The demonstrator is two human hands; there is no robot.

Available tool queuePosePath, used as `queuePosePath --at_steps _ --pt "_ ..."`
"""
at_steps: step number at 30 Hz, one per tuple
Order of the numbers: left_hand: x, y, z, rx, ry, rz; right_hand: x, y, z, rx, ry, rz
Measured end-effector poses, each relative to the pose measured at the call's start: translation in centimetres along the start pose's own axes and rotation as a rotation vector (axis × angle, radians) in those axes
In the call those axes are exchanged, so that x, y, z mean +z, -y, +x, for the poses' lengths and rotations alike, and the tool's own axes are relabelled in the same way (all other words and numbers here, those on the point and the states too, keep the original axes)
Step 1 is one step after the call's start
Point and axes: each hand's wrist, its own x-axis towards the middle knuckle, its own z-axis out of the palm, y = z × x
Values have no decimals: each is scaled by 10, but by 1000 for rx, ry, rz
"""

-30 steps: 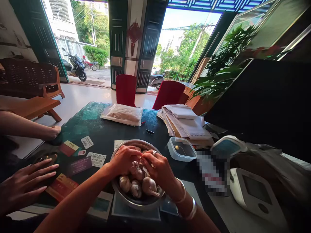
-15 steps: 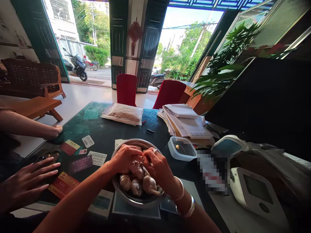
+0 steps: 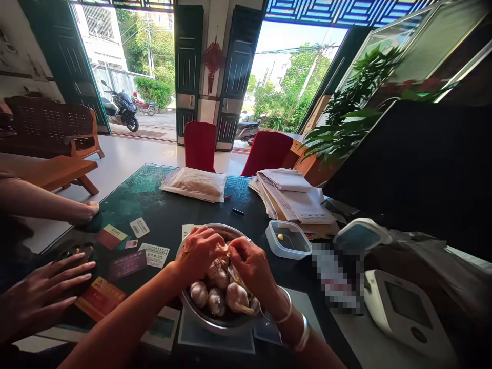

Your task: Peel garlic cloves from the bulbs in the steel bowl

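A metal bowl [image 3: 215, 328] holding several garlic bulbs [image 3: 216, 301] stands on the dark table [image 3: 154, 189]. Over the bowl's upper left part, my left hand [image 3: 200, 252] has its fingers curled round a piece of garlic that is mostly hidden. My right hand [image 3: 249, 262], with a ring on one finger and bracelets at the wrist, pinches at the same piece from the right; the fingertips of both hands nearly meet. To the right of the bowl, a clear plastic box [image 3: 288, 251] has one peeled clove [image 3: 280, 237] in it.
Another person's hand [image 3: 46, 292] and forearm [image 3: 42, 200] rest at the table's left. Cards [image 3: 128, 262] lie left of the bowl. Papers [image 3: 292, 200], a plastic packet [image 3: 196, 183], a white device [image 3: 407, 307] and a dark screen [image 3: 418, 179] stand behind and right.
The view has tilted slightly upward. My hands stay together over the bowl, with only small shifts of the fingers.
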Motion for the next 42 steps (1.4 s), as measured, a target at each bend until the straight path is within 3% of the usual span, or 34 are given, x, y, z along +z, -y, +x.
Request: queuePosePath --at_steps 6,11,20,27,31,35,42 --pt "7 6 -2 28 31 -64 3 -4 0 33 -8 21" --pt "4 3 -1 -41 1 -151 2 -3 0 7 10 57" --pt "-3 1 2 -163 29 -248 -2 -7 2 93 -19 144" --pt "-6 6 5 -196 17 -352 -5 -12 5 126 -44 -26" --pt "-7 9 7 -222 34 -395 -6 -16 7 102 21 -57" --pt "-5 11 6 -233 50 -378 -7 -17 7 105 68 55" --pt "-9 1 6 -103 78 -262 -7 -7 6 152 164 225"
